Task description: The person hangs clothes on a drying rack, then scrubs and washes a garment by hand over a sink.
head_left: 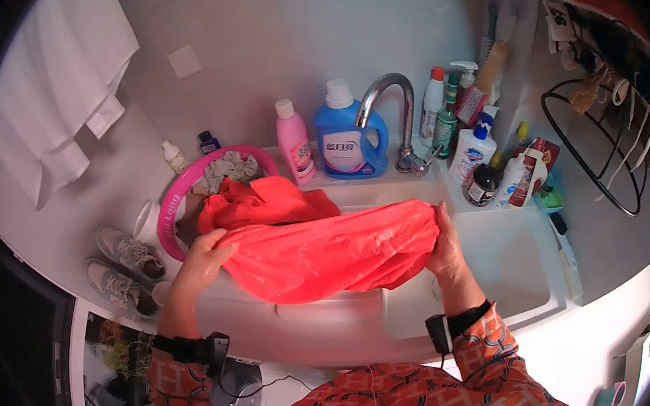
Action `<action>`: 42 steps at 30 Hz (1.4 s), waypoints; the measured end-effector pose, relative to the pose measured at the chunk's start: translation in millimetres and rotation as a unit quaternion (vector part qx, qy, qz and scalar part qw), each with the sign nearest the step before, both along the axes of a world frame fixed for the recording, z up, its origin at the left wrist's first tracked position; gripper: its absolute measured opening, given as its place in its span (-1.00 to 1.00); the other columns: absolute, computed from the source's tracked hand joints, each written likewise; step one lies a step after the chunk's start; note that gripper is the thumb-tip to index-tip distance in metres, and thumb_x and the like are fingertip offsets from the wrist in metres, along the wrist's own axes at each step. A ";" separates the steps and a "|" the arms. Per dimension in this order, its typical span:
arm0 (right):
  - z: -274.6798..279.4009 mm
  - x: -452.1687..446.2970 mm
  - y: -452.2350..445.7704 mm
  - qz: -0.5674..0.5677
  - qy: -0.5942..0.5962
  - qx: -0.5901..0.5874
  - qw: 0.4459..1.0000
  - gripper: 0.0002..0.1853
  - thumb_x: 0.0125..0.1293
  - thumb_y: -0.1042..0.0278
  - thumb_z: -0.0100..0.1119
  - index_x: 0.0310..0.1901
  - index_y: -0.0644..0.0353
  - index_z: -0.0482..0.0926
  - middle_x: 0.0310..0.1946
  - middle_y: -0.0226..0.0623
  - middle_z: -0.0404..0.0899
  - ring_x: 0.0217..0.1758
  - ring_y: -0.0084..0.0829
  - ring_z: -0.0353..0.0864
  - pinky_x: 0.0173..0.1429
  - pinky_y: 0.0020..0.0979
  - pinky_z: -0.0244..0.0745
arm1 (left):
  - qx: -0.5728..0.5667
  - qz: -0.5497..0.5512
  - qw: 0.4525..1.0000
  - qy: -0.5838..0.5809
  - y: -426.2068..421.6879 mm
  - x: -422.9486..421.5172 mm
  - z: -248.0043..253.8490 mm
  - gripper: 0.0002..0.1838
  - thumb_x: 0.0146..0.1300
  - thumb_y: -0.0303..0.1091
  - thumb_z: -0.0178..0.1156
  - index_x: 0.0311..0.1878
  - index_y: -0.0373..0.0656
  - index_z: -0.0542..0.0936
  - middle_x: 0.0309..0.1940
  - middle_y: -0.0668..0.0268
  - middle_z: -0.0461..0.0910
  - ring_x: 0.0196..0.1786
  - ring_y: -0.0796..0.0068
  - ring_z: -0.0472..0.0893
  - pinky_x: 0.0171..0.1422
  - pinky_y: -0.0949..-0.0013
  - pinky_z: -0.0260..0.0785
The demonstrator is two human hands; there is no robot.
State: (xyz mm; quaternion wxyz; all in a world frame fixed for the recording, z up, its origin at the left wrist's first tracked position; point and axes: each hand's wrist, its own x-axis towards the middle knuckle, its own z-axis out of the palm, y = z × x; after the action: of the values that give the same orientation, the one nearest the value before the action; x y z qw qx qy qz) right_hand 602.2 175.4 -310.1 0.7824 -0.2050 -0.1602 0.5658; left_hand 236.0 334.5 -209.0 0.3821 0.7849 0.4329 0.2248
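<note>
A wet, bright red garment (329,249) is stretched between my two hands over the front of the sink. My left hand (201,266) grips its left end, fingers closed on the fabric. At the other end, my right hand (442,247) is closed round the bunched cloth, its fingers partly hidden behind it. More red fabric (263,202) lies behind the stretched part, over the edge of a pink basin (177,193). Greyish cloth (227,170) is heaped inside that basin.
Behind the sink (500,265) stand a pink bottle (295,144), a blue detergent jug (346,135) and a curved faucet (410,118). Several bottles, including a white pump bottle (472,147), crowd the right ledge. A pair of sneakers (126,267) sits at left. White cloth (60,87) hangs above.
</note>
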 end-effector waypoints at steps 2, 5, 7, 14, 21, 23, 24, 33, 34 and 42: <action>-3.7 4.7 4.7 0.018 -0.015 -0.012 1.000 -0.43 0.37 -0.15 -0.20 0.07 0.25 0.40 0.01 -0.13 0.50 0.09 -0.20 0.48 0.22 -0.15 0.34 | -0.123 -0.019 0.974 -0.189 -7.8 0.1 0.1 -0.68 0.28 -0.30 0.08 0.02 -0.29 0.48 -0.06 0.18 0.56 0.00 0.31 0.54 0.07 0.30 0.35; 4.9 4.4 8.2 0.045 -0.008 -0.024 0.999 -0.44 0.38 -0.13 -0.20 0.07 0.27 0.40 0.01 -0.15 0.51 0.09 -0.22 0.48 0.24 -0.18 0.34 | -0.282 -0.058 0.867 -0.406 -16.2 12.2 -5.8 -0.62 0.34 -0.25 0.02 0.13 -0.27 0.40 0.06 0.21 0.49 0.13 0.32 0.47 0.22 0.23 0.29; 5.7 6.3 12.3 0.048 -0.080 -0.034 0.995 -0.42 0.36 -0.14 -0.13 0.09 0.28 0.39 0.05 -0.13 0.48 0.13 -0.20 0.46 0.25 -0.20 0.32 | -0.327 -0.062 0.826 -0.456 -22.4 24.7 2.5 -0.58 0.34 -0.20 0.03 0.17 -0.25 0.37 0.12 0.18 0.44 0.18 0.28 0.44 0.29 0.16 0.26; 3.2 -2.9 26.6 -0.068 -0.691 -0.190 0.694 -0.32 0.24 -0.09 0.11 0.18 0.35 0.30 0.00 -0.06 0.48 0.12 -0.21 0.45 0.19 -0.28 0.33 | -0.367 -0.099 0.749 -0.543 -25.6 63.5 15.8 -0.54 0.35 -0.16 -0.02 0.21 -0.23 0.33 0.17 0.16 0.41 0.21 0.25 0.41 0.31 0.13 0.24; 104.1 -62.1 -2.5 0.058 -0.593 0.045 0.802 -0.08 0.09 0.17 0.36 0.37 0.15 -0.03 0.22 -0.04 0.23 0.23 -0.19 0.35 0.20 -0.22 0.34 | -0.367 -0.163 0.760 -0.512 -42.1 91.5 33.4 -0.52 0.39 -0.07 -0.12 0.21 -0.21 0.33 0.16 0.17 0.41 0.22 0.24 0.40 0.34 0.14 0.20; 113.2 -80.5 -0.6 0.024 -0.620 0.108 0.776 0.04 0.03 0.21 0.41 0.40 0.10 -0.16 0.30 -0.03 0.12 0.30 -0.14 0.27 0.27 -0.21 0.28 | -0.377 -0.188 0.752 -0.507 -45.4 100.9 37.2 -0.49 0.38 0.00 -0.13 0.21 -0.20 0.33 0.17 0.18 0.40 0.23 0.25 0.38 0.34 0.13 0.18; 115.3 -87.7 1.5 -0.013 -0.655 0.135 0.744 0.10 0.00 0.23 0.43 0.41 0.07 -0.22 0.33 -0.02 0.06 0.32 -0.12 0.23 0.30 -0.21 0.25 | -0.385 -0.199 0.744 -0.509 -46.2 105.1 38.4 -0.47 0.38 0.02 -0.14 0.21 -0.20 0.33 0.17 0.18 0.40 0.23 0.25 0.38 0.35 0.13 0.17; 102.0 -58.1 15.2 0.026 -0.653 0.117 0.748 -0.48 0.21 0.42 0.18 0.22 0.23 0.32 0.11 -0.15 0.43 0.18 -0.28 0.41 0.26 -0.35 0.29 | -0.406 -0.226 0.762 -0.451 -48.7 108.1 40.6 -0.50 0.33 -0.10 -0.01 0.21 -0.25 0.31 0.16 0.17 0.38 0.24 0.28 0.36 0.34 0.18 0.17; 104.0 -54.4 11.2 0.053 -0.614 0.093 0.782 -0.55 0.25 0.40 0.15 0.17 0.25 0.37 0.06 -0.17 0.47 0.14 -0.32 0.44 0.23 -0.37 0.30 | -0.373 -0.212 0.799 -0.422 -51.0 104.9 38.6 -0.52 0.31 -0.19 0.03 0.20 -0.26 0.31 0.15 0.16 0.39 0.24 0.29 0.37 0.33 0.19 0.18; 73.0 -6.7 3.9 0.058 -0.438 -0.077 0.894 -0.49 0.33 0.05 0.03 0.01 0.45 0.48 -0.10 -0.17 0.56 -0.07 -0.45 0.52 0.07 -0.46 0.38 | -0.328 -0.098 0.853 -0.393 -43.2 99.2 30.9 -0.74 0.19 -0.48 0.14 -0.04 -0.30 0.48 -0.14 0.27 0.56 -0.06 0.42 0.57 0.09 0.35 0.41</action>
State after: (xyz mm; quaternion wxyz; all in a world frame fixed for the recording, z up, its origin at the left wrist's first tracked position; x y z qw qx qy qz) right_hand 595.5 179.3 -237.1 0.5808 -0.4815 -0.4540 0.4740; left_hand 335.1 291.3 -178.1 0.7756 0.4986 0.2159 0.3212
